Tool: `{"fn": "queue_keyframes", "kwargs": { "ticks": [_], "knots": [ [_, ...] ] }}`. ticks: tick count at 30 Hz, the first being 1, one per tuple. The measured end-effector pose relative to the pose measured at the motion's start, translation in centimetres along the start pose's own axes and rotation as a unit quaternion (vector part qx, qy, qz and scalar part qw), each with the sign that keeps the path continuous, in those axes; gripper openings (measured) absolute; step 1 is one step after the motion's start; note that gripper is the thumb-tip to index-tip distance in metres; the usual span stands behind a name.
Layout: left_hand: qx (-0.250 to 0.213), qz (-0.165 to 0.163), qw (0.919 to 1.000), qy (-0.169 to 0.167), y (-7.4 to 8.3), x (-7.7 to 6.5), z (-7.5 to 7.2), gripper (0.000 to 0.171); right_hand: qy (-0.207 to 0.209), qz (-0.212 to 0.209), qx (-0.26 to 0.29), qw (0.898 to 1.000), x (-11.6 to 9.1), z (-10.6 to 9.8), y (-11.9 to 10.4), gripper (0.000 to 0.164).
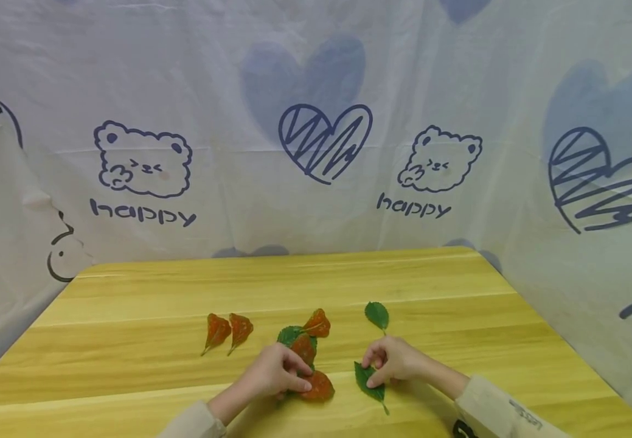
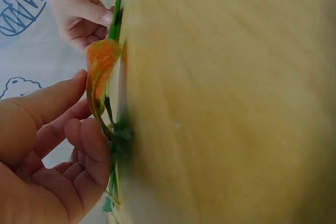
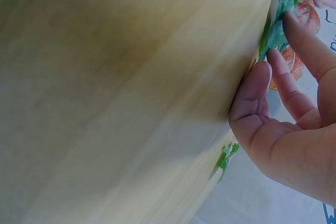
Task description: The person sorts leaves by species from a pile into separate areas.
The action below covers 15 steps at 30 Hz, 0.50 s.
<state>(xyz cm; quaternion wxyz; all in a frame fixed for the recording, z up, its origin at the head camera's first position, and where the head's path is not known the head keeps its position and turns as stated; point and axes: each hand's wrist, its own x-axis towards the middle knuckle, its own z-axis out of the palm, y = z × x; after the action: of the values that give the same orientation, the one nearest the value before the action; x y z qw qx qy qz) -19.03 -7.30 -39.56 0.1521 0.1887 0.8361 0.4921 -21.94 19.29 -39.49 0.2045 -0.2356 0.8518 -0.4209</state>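
My left hand (image 1: 274,372) pinches an orange-red leaf (image 1: 320,387) between thumb and fingers over the middle pile. In the left wrist view that leaf (image 2: 102,59) stands raised on edge from the table. Under and behind the hand lie green leaves (image 1: 288,334) and two more red leaves, one of them (image 1: 318,322) at the top of the pile. To the right, my right hand (image 1: 395,363) holds a green leaf (image 1: 367,382) with thumb on top and fingers at its edge. Its stem points toward the table's near side.
Two red leaves (image 1: 229,331) lie side by side at the left. Beyond my right hand is a single green leaf (image 1: 377,314). The yellow wood-grain table (image 1: 157,292) ends at a printed cloth (image 1: 228,182) hanging behind it and along both sides.
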Motion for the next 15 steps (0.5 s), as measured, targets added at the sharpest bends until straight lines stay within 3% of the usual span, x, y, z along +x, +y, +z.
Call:
{"fn": "queue_keyframes", "kwargs": {
  "ticks": [6, 15],
  "knots": [
    [0.012, -0.021, 0.9996, -0.012, -0.23, 0.0, 0.21, 0.017, 0.003, -0.003, -0.005, 1.0, 0.06, 0.03, -0.09, 0.019],
    [0.019, -0.022, 0.9992, -0.026, -0.25, 0.03, 0.23, 0.019, 0.019, -0.01, -0.038, 0.999, 0.05, 0.26, -0.11, 0.022]
  ]
}}
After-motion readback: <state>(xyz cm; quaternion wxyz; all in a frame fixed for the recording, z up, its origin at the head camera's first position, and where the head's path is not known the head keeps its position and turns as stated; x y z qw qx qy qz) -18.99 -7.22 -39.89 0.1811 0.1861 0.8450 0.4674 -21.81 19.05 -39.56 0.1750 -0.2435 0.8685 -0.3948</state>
